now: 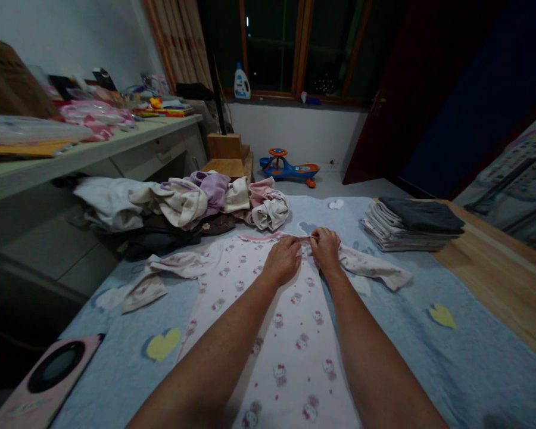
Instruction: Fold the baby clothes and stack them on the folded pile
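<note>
A pale pink long-sleeved child's top (295,322) with a cartoon cat print lies spread on the blue blanket (411,339), its collar at the far end and its sleeves out to both sides. At the shoulder beside the neckline, my left hand (283,260) is closed on the fabric. My right hand (326,247) pinches the same shoulder edge a little further right, close to the right sleeve. The hands are a small gap apart, and both forearms cross over the body of the top.
A heap of rumpled clothes (174,199) lies at the far left of the bed. Folded clothes (411,223) are stacked at the right, near the wooden edge (509,256). A pink phone-like object (49,381) sits front left. A cluttered desk (152,134) stands along the left.
</note>
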